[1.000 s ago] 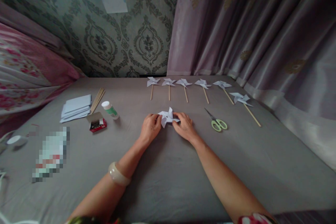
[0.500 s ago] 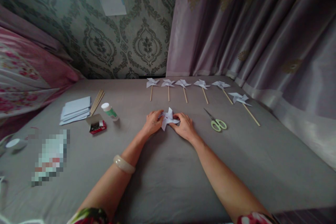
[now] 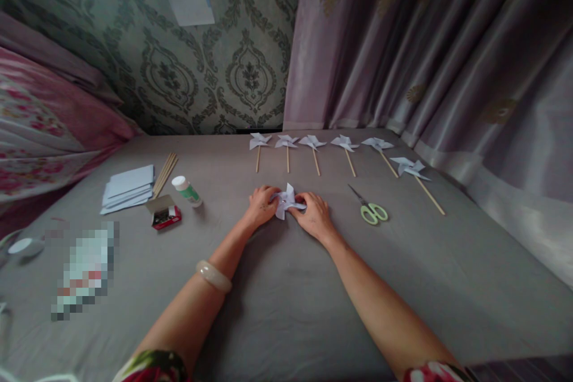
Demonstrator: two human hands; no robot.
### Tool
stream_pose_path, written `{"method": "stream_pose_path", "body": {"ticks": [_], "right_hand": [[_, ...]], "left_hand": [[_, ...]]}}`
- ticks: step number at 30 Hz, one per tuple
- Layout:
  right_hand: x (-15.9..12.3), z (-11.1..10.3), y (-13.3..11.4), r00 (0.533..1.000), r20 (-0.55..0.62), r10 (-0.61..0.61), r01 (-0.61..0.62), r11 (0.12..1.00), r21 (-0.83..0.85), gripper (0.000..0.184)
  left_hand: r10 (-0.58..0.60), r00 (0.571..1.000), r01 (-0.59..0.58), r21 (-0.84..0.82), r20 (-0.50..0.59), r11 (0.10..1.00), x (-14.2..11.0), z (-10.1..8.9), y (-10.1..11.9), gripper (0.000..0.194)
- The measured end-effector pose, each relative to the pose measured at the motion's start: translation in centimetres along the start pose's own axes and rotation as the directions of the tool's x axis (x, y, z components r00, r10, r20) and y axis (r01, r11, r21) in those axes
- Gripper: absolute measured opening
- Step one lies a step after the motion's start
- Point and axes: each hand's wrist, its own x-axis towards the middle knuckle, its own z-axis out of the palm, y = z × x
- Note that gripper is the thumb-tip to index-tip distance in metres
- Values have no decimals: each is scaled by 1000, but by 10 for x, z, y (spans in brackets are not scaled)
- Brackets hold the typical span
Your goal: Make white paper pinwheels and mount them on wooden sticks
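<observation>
A white paper pinwheel (image 3: 286,198) is held between my two hands at the middle of the grey-covered surface, with a small shiny pin at its centre. My left hand (image 3: 263,205) pinches its left blade. On the opposite side, my right hand (image 3: 314,215) is closed on the right blade, thumb toward the middle. No stick shows on this pinwheel. Green-handled scissors (image 3: 372,212) lie to the right of my right hand, points away from me. Left of my hands are a glue bottle (image 3: 188,192) with a white cap and a small red box (image 3: 166,218) of dark metal pieces.
Several finished pinwheels (image 3: 316,142) on wooden sticks lie in a row along the back and right. At the left are a stack of white paper (image 3: 129,186), loose wooden sticks (image 3: 165,174), a blurred-out packet (image 3: 87,268) and a white round object (image 3: 27,246). Curtains hang at the right.
My left hand has shifted slightly and turned around the left blade, its forearm moving a little to the right. The pinwheel stays in about the same place between both hands.
</observation>
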Motion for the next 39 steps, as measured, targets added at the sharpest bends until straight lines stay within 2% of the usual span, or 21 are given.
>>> {"method": "stream_pose_path", "body": {"ticks": [5, 11, 17, 22, 30, 39], "right_hand": [[-2, 0, 1, 1000, -8, -5, 5, 1000, 10, 24], [-4, -1, 1, 1000, -26, -3, 5, 999, 46, 13], [-3, -2, -2, 996, -73, 54, -49, 997, 60, 11], [-2, 0, -1, 993, -88, 75, -69, 995, 71, 14], [0, 1, 1, 992, -90, 90, -81, 992, 96, 14], [3, 5, 1, 990, -98, 97, -91, 994, 61, 15]], "left_hand": [[43, 999, -42, -16, 31, 999, 3, -2, -6, 38], [96, 995, -94, -105, 17, 990, 10, 2, -20, 38], [95, 995, -94, -71, 17, 993, 3, -8, -15, 30], [75, 996, -71, -80, 51, 994, 2, -10, -15, 32], [103, 993, -106, -76, -53, 991, 3, 1, -22, 26], [79, 996, -82, -75, -42, 994, 5, 0, -21, 22]]}}
